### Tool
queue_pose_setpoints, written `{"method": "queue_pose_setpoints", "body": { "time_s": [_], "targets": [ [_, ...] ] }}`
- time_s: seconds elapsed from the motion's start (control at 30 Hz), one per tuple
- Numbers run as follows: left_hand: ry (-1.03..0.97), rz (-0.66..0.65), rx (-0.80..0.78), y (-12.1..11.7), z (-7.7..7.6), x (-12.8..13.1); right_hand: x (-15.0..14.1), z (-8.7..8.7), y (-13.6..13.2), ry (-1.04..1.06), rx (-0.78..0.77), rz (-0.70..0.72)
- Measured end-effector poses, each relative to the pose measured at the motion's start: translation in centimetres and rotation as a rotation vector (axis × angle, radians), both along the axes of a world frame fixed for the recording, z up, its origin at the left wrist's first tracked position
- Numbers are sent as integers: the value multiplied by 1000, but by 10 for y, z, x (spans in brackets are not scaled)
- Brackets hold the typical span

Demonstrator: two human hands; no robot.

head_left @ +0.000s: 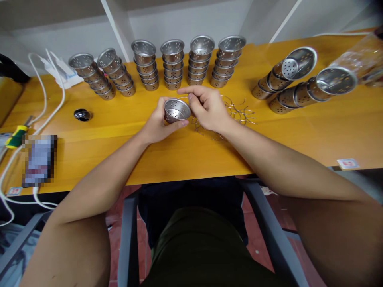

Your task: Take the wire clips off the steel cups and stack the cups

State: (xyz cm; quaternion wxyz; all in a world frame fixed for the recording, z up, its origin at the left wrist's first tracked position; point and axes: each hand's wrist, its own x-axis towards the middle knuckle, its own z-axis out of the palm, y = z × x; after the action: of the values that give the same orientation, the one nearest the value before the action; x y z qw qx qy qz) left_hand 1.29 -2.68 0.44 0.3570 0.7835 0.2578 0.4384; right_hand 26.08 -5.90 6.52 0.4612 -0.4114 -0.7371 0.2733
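Head: cup mouth-up, axis near-vertical

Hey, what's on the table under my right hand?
Thin curved wires lie scattered on the table, showing on both sides of your right hand. Directly beneath, the hand and wrist cover the surface, so I can't tell what is there.

Head view: a worn camera, looking from above the chair
Facing: forward and steeply down over the table, whose front edge crosses below mid-height, rising slightly rightward
Centre: left hand and right hand, seen from above and behind, at middle distance
Lower corners: arms, running in wide from both sides and narrowing toward the centre
Bottom: clothes, close to the lens
Top: shelf, farthest off, beyond the table's back edge
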Motion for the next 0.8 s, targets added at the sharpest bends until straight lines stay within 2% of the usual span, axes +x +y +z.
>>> {"method": "queue_pose_setpoints", "body": {
  "time_s": [0.13, 0.4, 0.57, 0.67, 0.8],
  "targets": [
    [18, 28, 40, -3, 5, 1, -1, 1, -1, 31, -7, -11],
    [35, 29, 88, -3, 7, 1, -3, -10, 6, 26, 26, -6],
    [47, 170, 100, -16, 13, 6, -9, -11, -2, 58, 2, -66],
    [47, 249, 118, -24, 17, 9, -11, -11, -7, 91, 10, -38],
    [51, 277, 116, -28, 22, 11, -13, -7, -11, 101, 29, 6]
  ]
}}
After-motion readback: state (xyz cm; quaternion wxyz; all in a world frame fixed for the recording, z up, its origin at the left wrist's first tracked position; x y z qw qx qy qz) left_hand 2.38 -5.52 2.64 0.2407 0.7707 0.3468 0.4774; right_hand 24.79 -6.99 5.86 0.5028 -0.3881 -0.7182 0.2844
